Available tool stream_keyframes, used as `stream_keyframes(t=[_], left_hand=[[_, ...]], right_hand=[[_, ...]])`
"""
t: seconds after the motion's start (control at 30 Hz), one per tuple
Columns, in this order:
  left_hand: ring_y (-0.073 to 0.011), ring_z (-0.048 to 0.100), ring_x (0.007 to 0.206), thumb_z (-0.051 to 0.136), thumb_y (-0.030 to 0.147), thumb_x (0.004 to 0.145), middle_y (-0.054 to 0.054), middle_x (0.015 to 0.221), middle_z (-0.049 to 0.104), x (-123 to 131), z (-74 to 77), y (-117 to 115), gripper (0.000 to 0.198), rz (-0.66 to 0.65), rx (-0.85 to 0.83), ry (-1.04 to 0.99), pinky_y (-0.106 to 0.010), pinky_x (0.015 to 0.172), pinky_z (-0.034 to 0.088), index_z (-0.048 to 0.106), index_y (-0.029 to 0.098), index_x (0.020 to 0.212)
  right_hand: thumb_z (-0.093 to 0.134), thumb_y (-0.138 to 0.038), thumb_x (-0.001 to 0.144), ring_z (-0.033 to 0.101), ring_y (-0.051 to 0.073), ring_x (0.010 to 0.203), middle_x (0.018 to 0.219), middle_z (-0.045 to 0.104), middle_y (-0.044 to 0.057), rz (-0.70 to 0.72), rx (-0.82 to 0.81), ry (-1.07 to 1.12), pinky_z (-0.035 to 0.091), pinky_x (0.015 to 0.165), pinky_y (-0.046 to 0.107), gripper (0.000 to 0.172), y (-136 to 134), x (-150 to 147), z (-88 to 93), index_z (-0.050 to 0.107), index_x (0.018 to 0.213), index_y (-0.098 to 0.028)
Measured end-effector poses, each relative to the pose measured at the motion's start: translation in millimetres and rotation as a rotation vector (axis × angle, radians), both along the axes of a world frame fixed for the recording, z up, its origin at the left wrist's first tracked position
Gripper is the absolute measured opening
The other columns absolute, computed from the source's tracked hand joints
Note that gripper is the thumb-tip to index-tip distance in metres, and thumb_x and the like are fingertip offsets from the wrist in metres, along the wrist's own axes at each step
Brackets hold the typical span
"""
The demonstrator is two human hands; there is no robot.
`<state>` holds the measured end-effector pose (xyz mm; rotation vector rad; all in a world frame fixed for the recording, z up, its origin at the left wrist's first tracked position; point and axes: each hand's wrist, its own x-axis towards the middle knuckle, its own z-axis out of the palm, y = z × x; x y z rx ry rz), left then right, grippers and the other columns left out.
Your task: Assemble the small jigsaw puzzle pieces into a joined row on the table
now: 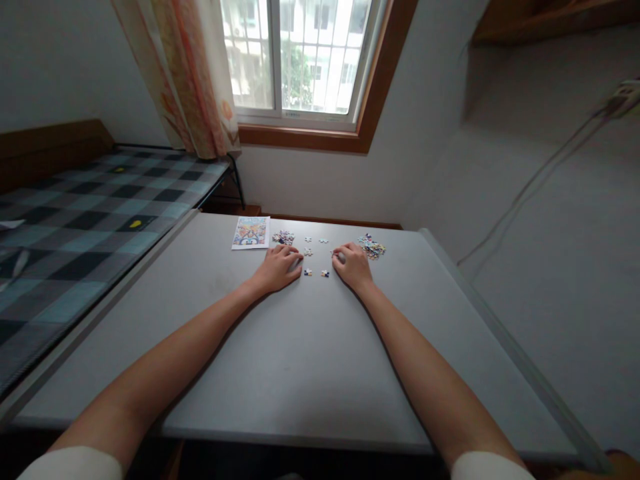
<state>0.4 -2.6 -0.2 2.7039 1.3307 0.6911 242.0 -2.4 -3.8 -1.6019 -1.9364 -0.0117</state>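
My left hand (280, 268) rests on the table, its thumb apart from its curved fingers. Its fingertips lie just beside a puzzle piece (308, 252), and nothing shows in its grasp. Across from it, my right hand (353, 265) has its fingers curled, thumb and index tips close together at a small puzzle piece that they partly cover. Two dark-and-white pieces, a left one (308, 273) and a right one (325, 273), lie nearer to me between the hands. Farther back are two pale pieces, one at left (308, 239) and one at right (323, 241).
One pile of puzzle pieces (283, 237) lies behind my left hand, another pile (373, 247) beyond my right. A printed picture sheet (251, 233) is at the grey table's (290, 373) far left. A checkered bed (100, 220) stands left; a cable (525, 190) hangs along the right wall.
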Motion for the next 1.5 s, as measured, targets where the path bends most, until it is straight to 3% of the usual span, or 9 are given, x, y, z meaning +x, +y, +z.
stream_keyframes(t=[0.27, 0.47, 0.7, 1.17, 1.5], left_hand=[[-0.0262, 0.048, 0.116, 0.052, 0.035, 0.09, -0.007, 0.122, 0.06, 0.6, -0.1, -0.3, 0.03, -0.001, -0.002, -0.005, -0.045, 0.101, 0.037, 0.065, 0.023, 0.114], [-0.0265, 0.048, 0.116, 0.052, 0.034, 0.09, -0.008, 0.123, 0.06, 0.5, 2.0, -1.7, 0.031, 0.002, -0.004, 0.01, -0.045, 0.101, 0.037, 0.065, 0.021, 0.114], [-0.0263, 0.05, 0.114, 0.052, 0.035, 0.089, -0.008, 0.121, 0.06, -0.1, -1.0, 0.9, 0.03, -0.009, -0.009, -0.005, -0.045, 0.1, 0.037, 0.065, 0.022, 0.114], [-0.0255, 0.049, 0.114, 0.051, 0.036, 0.09, -0.007, 0.121, 0.06, 0.2, -0.5, 0.3, 0.03, 0.004, -0.002, 0.006, -0.043, 0.1, 0.037, 0.064, 0.024, 0.114], [-0.0267, 0.049, 0.115, 0.052, 0.035, 0.089, -0.007, 0.121, 0.06, -0.3, -0.3, 0.3, 0.031, -0.002, -0.024, -0.016, -0.045, 0.101, 0.036, 0.064, 0.024, 0.115]], right_hand=[[0.053, -0.02, 0.082, 0.055, 0.024, 0.094, 0.095, 0.065, 0.009, 0.01, -0.034, 0.004, 0.041, 0.09, 0.038, 0.022, 1.2, 1.3, -2.4, 0.074, 0.087, -0.019], [0.049, -0.02, 0.085, 0.056, 0.025, 0.095, 0.096, 0.066, 0.01, -0.016, -0.026, 0.021, 0.042, 0.09, 0.038, 0.029, 0.8, 0.6, -0.8, 0.072, 0.102, -0.016], [0.049, -0.014, 0.082, 0.055, 0.026, 0.099, 0.099, 0.067, 0.011, -0.004, -0.055, -0.005, 0.042, 0.091, 0.038, 0.031, 0.5, 0.2, 0.6, 0.071, 0.104, -0.016], [0.055, -0.029, 0.084, 0.051, 0.027, 0.1, 0.105, 0.064, 0.011, -0.013, -0.044, -0.026, 0.04, 0.093, 0.041, 0.029, 2.1, 2.1, -4.9, 0.072, 0.105, -0.019], [0.052, -0.019, 0.082, 0.051, 0.027, 0.101, 0.108, 0.066, 0.011, 0.001, -0.051, -0.001, 0.04, 0.091, 0.04, 0.031, 3.6, 3.2, -4.5, 0.072, 0.105, -0.018]])
